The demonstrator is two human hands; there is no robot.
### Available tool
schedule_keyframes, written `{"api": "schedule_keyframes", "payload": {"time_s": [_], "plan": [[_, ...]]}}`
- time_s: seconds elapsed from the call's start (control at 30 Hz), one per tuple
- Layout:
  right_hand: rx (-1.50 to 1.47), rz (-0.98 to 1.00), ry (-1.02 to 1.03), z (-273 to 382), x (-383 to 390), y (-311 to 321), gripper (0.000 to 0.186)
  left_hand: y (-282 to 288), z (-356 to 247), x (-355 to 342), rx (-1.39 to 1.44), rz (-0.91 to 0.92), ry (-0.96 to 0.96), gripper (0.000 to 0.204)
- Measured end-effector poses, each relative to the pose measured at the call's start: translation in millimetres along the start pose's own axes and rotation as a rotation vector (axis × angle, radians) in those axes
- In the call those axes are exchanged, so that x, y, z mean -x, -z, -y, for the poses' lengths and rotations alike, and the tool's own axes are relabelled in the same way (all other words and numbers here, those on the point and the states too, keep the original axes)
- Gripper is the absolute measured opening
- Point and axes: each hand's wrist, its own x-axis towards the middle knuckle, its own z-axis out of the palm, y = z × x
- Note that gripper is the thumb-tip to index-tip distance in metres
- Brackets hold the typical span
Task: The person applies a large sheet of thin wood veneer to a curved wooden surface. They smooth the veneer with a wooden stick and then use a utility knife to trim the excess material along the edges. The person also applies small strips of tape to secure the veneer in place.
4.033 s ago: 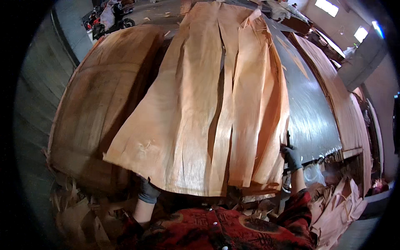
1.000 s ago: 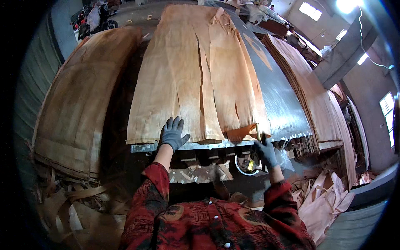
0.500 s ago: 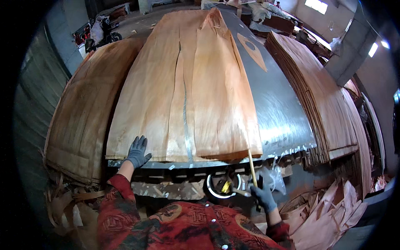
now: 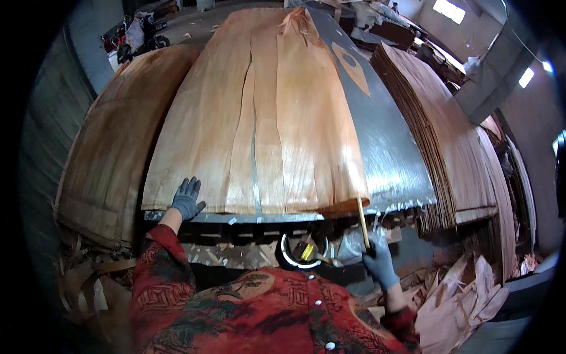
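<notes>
Now | left hand point(image 4: 187, 199) on split, grainy veneer point(image 4: 306, 130) | right hand point(image 4: 380, 265) holding stick point(image 4: 362, 223)

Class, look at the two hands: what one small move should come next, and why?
Probably a gentle sweep of the stick to the right. The right hand holds it with its tip at the sheet's near right corner, where the edge looks folded. The left hand lies flat near the opposite corner, so it could steady the sheet.
</notes>
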Motion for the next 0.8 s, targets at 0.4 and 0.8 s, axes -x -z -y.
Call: {"api": "schedule_keyframes", "payload": {"time_s": [0.4, 0.8], "plan": [[-0.298, 0.075, -0.202, 40.5, -116.5, -44.1, 0.037, -0.6, 0.5, 3.6, 0.029, -0.030, 0.009, 0.082], [-1.327, 0.298, -0.636, 23.7, -78.9, -7.9, 0.031, 82.0, -268.1, -19.3, 0.610, -0.151, 0.224, 0.077]]}}
